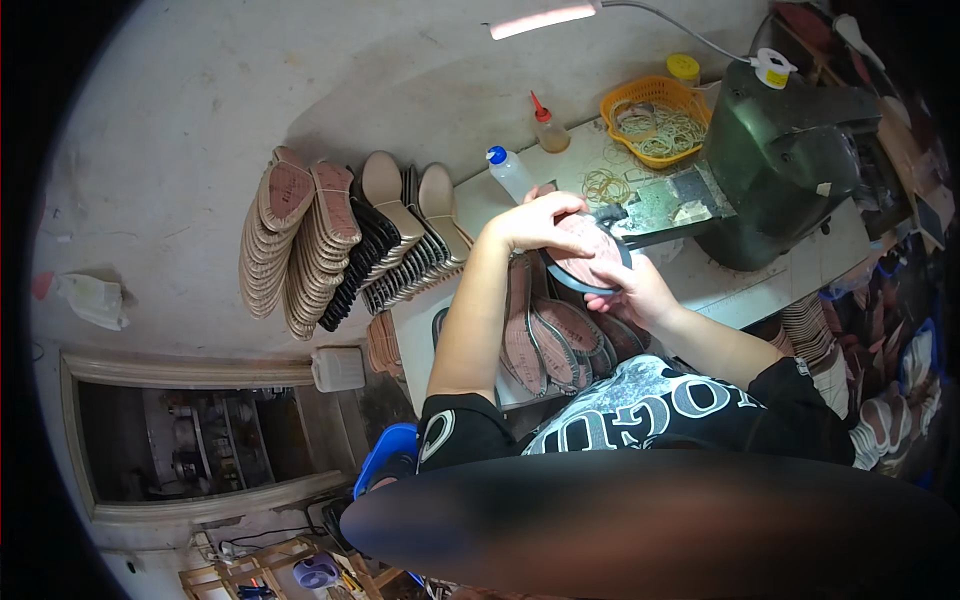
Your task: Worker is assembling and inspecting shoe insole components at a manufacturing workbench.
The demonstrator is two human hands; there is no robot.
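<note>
Between my two hands is a shoe sole (585, 262) with a pinkish, marked face and a dark rim. My left hand (545, 222) is closed on its far left edge, fingers bent over the top. From the right, my right hand (638, 292) grips the near edge, with the thumb on the pink face. The sole is right by the end of a green sewing machine's (780, 170) flat arm; whether they touch I cannot tell. Several more soles (545, 340) with pink faces and dark edges lie at the table's near edge, below my forearms.
Stacked soles (300, 240) stand at the left against the wall. At the back of the white table (590, 150) are a blue-capped bottle (512, 175), a red-tipped bottle (550, 132) and an orange basket (655, 120) of cord-like loops. A lamp (545, 18) hangs above. More soles fill the right side.
</note>
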